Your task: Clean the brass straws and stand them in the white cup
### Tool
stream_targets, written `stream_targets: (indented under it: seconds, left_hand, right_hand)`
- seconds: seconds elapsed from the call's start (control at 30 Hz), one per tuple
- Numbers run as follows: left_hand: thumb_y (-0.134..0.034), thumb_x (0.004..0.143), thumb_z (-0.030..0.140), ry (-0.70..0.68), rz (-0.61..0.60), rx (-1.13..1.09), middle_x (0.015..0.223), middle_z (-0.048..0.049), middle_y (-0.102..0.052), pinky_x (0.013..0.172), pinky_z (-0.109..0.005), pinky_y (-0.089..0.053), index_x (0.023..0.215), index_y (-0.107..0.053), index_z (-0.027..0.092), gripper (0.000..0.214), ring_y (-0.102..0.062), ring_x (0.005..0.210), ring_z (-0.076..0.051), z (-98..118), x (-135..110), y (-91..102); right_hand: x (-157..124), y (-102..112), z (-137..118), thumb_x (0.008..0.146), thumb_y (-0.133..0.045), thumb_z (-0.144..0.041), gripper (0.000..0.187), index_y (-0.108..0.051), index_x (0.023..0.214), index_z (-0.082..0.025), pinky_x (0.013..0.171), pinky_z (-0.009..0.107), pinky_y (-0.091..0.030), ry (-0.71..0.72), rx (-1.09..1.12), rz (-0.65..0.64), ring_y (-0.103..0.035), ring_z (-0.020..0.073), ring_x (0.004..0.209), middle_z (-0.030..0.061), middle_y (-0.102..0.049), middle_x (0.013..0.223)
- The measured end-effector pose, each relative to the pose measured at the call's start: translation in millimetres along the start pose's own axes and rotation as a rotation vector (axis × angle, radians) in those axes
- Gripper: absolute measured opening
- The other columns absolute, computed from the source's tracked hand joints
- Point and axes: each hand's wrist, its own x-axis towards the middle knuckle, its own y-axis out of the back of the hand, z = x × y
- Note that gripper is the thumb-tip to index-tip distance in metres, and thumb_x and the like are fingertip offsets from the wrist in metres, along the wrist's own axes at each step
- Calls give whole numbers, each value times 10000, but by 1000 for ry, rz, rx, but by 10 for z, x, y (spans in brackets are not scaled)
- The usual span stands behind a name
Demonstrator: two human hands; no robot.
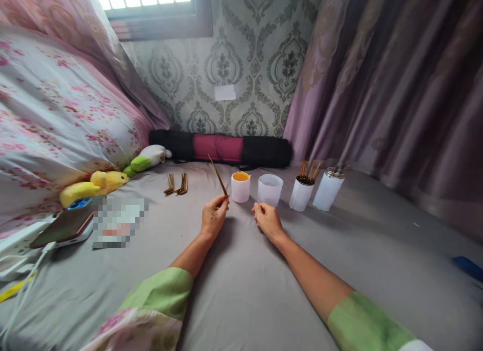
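My left hand [214, 215] is closed in a pinch on a thin brown stick [218, 176] that points up and to the left. My right hand [267, 219] rests on the grey sheet with its fingers curled loosely; nothing shows in it. Just beyond the hands stand a white cup of orange liquid [240, 186] and a translucent empty cup [269, 189]. Further right, a white cup [301, 192] holds several brown sticks, and another white cup [327, 190] holds a few more.
Two small bundles of brown sticks [176, 185] lie on the sheet at the left. Yellow and green plush toys [98, 185], a phone [62, 226] and cables sit by the floral bedding. A black and red roll [222, 147] lies along the wall; curtains hang at right.
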Motion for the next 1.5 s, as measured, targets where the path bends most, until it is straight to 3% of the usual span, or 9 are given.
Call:
stream_targets:
  seconds: [0.17,0.53,1.0,1.5]
  left_hand:
    - [-518,773,290,-164,-30,154,811,-49,-652,654,-251,-472,967,-655,151,275,-580,655,-124,-53,-1,19]
    - [-459,840,271,-419,-53,373,864,-46,-630,653,-229,-434,981,-645,183,249,-551,711,-115,-9,-53,7]
    - [-411,870,271,-510,-122,575,953,-52,-616,729,-228,-440,993,-627,208,257,-572,831,-130,21,-112,8]
    - [-387,874,211,-731,-182,813,943,-53,-593,770,-274,-437,1050,-585,229,266,-533,864,-152,25,-142,11]
  right_hand:
    - [-2,-2,-14,795,-386,-471,397,-591,677,-153,430,204,-343,-3,38,8,-464,98,418,1,-529,495]
    - [-30,17,-80,787,-411,-471,364,-572,704,-155,373,196,-331,-51,176,-14,-432,80,367,-23,-489,505]
    - [-44,26,-109,760,-437,-491,364,-573,755,-153,353,172,-337,-53,269,-10,-434,69,395,-24,-491,538]
    - [-47,20,-147,739,-474,-407,311,-571,888,-152,356,184,-355,-57,346,-46,-427,64,409,-23,-520,613]
